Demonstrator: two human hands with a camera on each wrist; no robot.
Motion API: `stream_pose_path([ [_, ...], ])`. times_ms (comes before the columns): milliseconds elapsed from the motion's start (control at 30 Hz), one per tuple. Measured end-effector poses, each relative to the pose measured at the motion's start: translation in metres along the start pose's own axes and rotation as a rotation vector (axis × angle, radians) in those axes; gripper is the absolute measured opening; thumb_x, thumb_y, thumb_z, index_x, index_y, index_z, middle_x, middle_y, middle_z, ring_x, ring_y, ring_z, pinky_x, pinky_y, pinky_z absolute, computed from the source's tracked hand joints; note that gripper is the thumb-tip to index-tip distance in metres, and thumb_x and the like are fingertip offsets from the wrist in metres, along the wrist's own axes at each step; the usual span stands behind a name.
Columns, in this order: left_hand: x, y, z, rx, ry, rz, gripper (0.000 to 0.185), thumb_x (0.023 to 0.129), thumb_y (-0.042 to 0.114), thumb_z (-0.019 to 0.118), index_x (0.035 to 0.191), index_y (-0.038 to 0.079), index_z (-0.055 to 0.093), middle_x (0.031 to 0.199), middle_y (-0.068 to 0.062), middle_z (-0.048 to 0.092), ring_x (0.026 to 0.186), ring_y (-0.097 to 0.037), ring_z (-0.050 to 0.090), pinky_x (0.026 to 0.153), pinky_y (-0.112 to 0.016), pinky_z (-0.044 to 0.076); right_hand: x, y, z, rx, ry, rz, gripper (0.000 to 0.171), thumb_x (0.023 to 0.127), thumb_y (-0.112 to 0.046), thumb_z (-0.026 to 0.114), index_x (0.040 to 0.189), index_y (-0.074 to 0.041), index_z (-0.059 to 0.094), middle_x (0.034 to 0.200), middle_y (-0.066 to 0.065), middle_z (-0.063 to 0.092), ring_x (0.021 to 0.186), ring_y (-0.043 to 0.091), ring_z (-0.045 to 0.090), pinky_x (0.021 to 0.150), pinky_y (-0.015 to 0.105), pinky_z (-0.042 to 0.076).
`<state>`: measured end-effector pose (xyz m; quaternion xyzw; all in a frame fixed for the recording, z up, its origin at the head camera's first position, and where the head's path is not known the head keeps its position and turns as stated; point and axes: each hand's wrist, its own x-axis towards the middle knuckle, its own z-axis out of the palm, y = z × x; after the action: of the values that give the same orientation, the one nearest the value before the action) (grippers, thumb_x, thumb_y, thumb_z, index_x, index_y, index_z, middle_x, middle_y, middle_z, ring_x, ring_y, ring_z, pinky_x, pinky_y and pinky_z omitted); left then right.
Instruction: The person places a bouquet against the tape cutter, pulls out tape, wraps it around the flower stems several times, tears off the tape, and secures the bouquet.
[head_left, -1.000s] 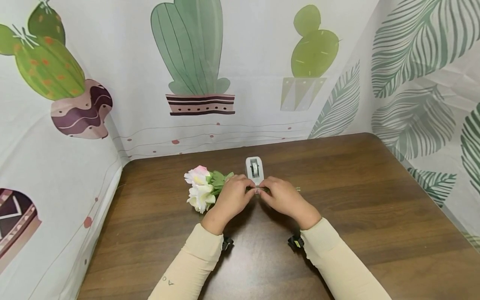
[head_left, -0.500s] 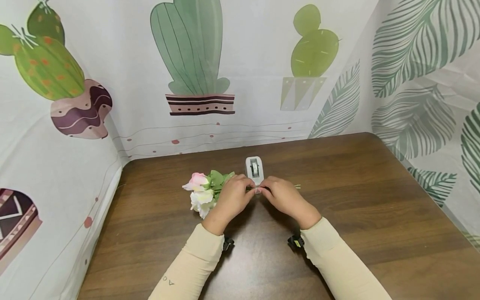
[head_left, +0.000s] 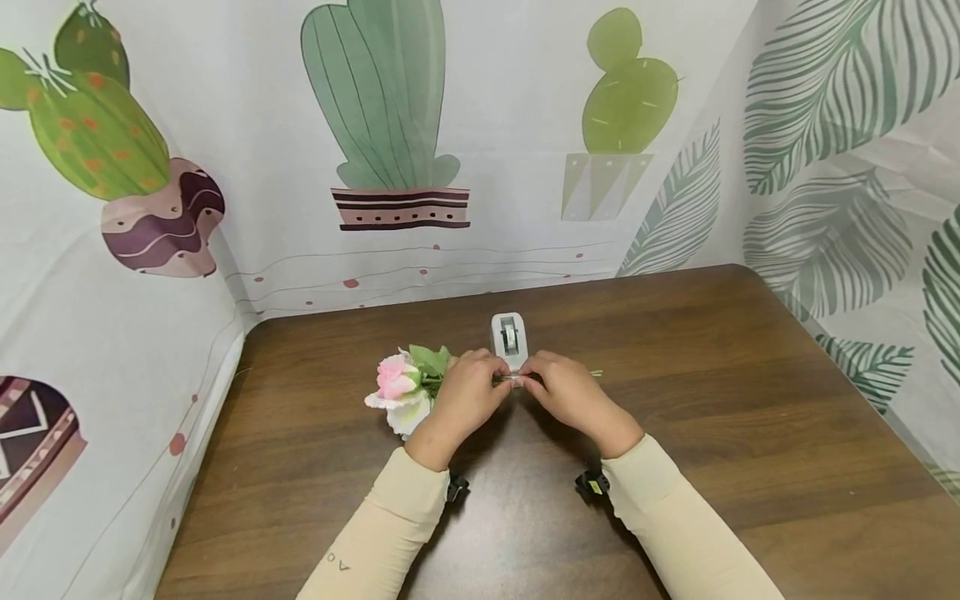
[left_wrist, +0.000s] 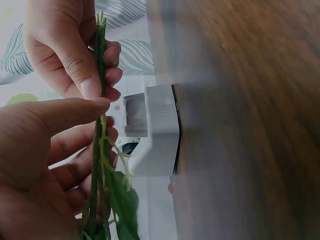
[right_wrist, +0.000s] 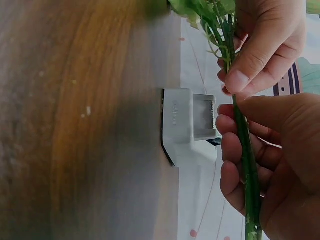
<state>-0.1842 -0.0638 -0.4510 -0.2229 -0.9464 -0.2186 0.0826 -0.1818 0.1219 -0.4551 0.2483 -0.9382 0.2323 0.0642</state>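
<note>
A small bunch of flowers, with a pink-and-white bloom over a white one, lies sideways to the left of my hands in the head view. My left hand pinches the green stems between thumb and fingers, just below the leaves. Close against its fingertips, my right hand grips the same stems, thumb on one side and fingers curled behind. Cut stem ends stick out past the right hand. Just beyond the fingertips stands a pale grey tape dispenser, its toothed edge facing the stems.
The brown wooden table extends to both sides and in front of the hands. Behind it hangs a cloth printed with cacti and leaves. A black device sits by the right cuff, another by the left.
The flower bunch has turned about its stems: the pink bloom has come down toward me, partly covering the white one. Both hands stay nearly in place, and the dispenser has not moved.
</note>
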Motion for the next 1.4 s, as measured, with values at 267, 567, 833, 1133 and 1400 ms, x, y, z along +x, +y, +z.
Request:
stream_pose_path([
  [267,-0.002,-0.002,-0.001,0.028,-0.018,0.009,0.017,0.091,0.029,0.075,0.098,0.014,0.078,0.091,-0.001,0.068,0.088,-0.02,0.066,0.08,-0.042,0.047,0.0,-0.002,-0.001,0.033,0.007,0.011,0.01,0.095,-0.02,0.071,0.097,-0.01,0.07,0.092,0.001,0.067,0.081,0.016,0.063,0.074,0.04,0.055],
  [567,0.001,-0.003,-0.003,-0.009,-0.08,-0.007,0.017,0.095,0.028,0.07,0.1,0.014,0.076,0.099,-0.002,0.078,0.098,-0.025,0.07,0.087,-0.044,0.048,0.001,-0.001,0.0,0.045,0.022,0.005,0.01,0.094,-0.019,0.072,0.093,-0.011,0.066,0.091,0.0,0.064,0.079,0.015,0.058,0.072,0.037,0.051],
  [833,0.001,-0.003,-0.006,-0.084,-0.098,-0.008,0.014,0.097,0.024,0.067,0.101,0.013,0.075,0.099,-0.003,0.076,0.096,-0.024,0.071,0.091,-0.043,0.051,0.001,0.001,0.0,0.052,0.047,-0.015,0.011,0.092,-0.015,0.074,0.09,-0.012,0.064,0.088,-0.001,0.062,0.078,0.014,0.056,0.071,0.034,0.05],
  [1133,0.002,-0.003,-0.009,-0.153,-0.124,-0.002,0.014,0.097,0.017,0.068,0.104,0.009,0.077,0.101,-0.006,0.074,0.097,-0.023,0.07,0.089,-0.04,0.056,0.001,0.0,0.001,0.05,0.057,-0.032,0.013,0.09,-0.013,0.076,0.088,-0.011,0.063,0.087,-0.001,0.063,0.078,0.014,0.057,0.071,0.034,0.051],
  [1400,0.002,-0.004,-0.009,-0.167,-0.106,0.001,0.009,0.093,0.016,0.073,0.099,0.009,0.077,0.099,-0.005,0.074,0.094,-0.023,0.069,0.086,-0.04,0.055,0.0,0.0,0.0,0.083,0.013,-0.013,0.014,0.091,-0.019,0.075,0.091,-0.012,0.063,0.087,-0.001,0.061,0.074,0.012,0.055,0.067,0.029,0.048],
])
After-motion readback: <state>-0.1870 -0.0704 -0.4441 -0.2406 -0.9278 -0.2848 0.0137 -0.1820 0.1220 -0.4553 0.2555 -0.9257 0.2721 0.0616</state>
